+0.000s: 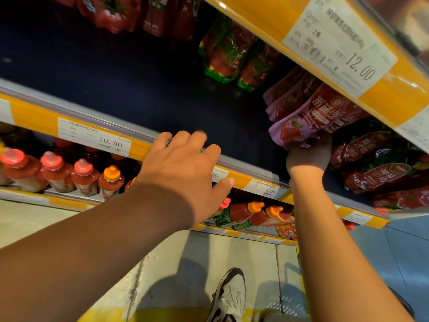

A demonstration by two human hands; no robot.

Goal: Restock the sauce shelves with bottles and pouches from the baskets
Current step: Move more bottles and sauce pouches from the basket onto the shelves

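Two shelves fill my view: sauce bottles at 9 o'clock, green pouches at 12, dark red pouches at 3. The upper shelf edge cuts off the pouch tops (labels too blurred to read). My left hand hovers spread, fingers relaxed, over the price rail. My right hand grips the purple pouch stack from beneath, fingers mostly hidden.
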